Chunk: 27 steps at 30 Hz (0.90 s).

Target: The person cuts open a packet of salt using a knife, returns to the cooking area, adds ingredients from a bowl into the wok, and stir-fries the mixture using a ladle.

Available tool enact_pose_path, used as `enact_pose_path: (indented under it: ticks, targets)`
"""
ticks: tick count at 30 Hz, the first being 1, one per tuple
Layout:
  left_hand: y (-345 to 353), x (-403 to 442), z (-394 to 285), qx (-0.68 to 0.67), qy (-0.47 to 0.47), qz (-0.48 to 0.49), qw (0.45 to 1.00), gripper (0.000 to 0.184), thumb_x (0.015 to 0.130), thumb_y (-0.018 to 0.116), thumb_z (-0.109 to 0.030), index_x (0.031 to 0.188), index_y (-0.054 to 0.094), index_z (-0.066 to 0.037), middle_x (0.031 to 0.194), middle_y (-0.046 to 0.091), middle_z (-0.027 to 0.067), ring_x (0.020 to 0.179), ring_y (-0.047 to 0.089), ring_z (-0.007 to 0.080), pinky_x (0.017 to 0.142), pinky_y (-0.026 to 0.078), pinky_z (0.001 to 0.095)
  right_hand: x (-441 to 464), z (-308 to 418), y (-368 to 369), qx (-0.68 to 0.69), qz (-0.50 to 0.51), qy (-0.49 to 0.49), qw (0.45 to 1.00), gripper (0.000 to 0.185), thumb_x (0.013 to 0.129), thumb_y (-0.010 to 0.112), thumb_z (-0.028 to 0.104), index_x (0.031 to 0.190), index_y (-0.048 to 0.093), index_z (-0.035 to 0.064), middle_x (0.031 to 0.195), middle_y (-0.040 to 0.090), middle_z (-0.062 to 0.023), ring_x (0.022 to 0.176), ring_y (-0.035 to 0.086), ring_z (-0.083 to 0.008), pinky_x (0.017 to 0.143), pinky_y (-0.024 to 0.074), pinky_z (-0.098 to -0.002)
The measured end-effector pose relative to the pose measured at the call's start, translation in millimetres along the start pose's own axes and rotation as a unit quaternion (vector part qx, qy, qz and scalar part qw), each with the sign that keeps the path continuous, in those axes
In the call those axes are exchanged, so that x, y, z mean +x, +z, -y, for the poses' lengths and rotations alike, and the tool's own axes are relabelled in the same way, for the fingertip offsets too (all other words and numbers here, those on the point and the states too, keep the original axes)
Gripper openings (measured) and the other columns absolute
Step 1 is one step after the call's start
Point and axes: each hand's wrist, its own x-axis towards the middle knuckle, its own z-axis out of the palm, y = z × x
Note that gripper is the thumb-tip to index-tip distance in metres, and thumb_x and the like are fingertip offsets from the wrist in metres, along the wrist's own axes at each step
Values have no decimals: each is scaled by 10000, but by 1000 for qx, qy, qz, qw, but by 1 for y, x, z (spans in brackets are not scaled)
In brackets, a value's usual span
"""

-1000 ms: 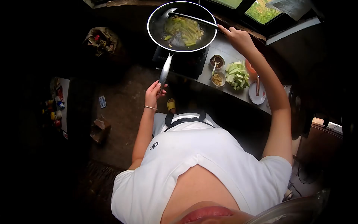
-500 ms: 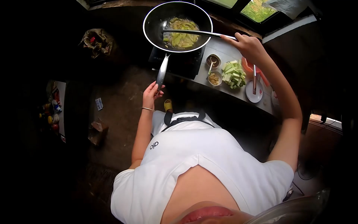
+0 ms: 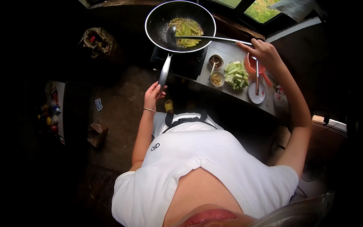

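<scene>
My left hand (image 3: 153,94) is closed around the handle of a dark frying pan (image 3: 157,20) with a pale rim, at the top of the head view. Up at the right, my right hand (image 3: 264,53) grips the end of a long metal ladle (image 3: 215,38). The ladle reaches leftward across the pan, and its rounded head is at the left edge of the food. Pale green vegetable pieces (image 3: 190,28) lie in the pan with some liquid or oil around them.
Below the pan is a black cooktop (image 3: 185,64). On the white counter are a bowl of dark sauce (image 3: 216,59), a bowl of minced yellowish bits (image 3: 216,79), a pile of cut green vegetable (image 3: 236,75), a white plate (image 3: 255,97) and a pink-orange basin (image 3: 248,62).
My right hand has shifted right and slightly down with the ladle. The ladle's head has turned and moved a little right in the pan. My left hand stays on the handle.
</scene>
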Motion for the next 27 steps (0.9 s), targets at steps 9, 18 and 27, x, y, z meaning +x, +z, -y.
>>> enact_pose_path:
  ticks: [9, 18, 27]
  targets:
    - [0, 0, -5, 24, -4, 15, 1000, 385, 904, 532, -183, 1241, 493, -2, 989, 659, 114, 686, 606, 96, 626, 510, 217, -33, -32, -45, 149, 104, 179, 967, 500, 781, 649, 151, 1254, 539, 267, 686, 548, -61, 605, 576, -207, 564, 476, -325]
    - [-3, 4, -5, 19, -7, 21, 1000, 365, 906, 530, -167, 1231, 500, -3, 991, 656, 116, 677, 607, 102, 615, 513, 218, 20, -38, -53, 207, 182, 158, 948, 413, 804, 618, 124, 1207, 573, 203, 744, 614, -112, 701, 602, -261, 649, 478, -373]
    - [-2, 4, -3, 14, -9, 32, 999, 352, 917, 507, -158, 1237, 488, -11, 996, 652, 111, 677, 592, 92, 621, 505, 217, 11, -4, -5, 320, 134, 334, 877, 407, 866, 547, 214, 1268, 509, 170, 803, 645, -163, 734, 624, -317, 689, 487, -410]
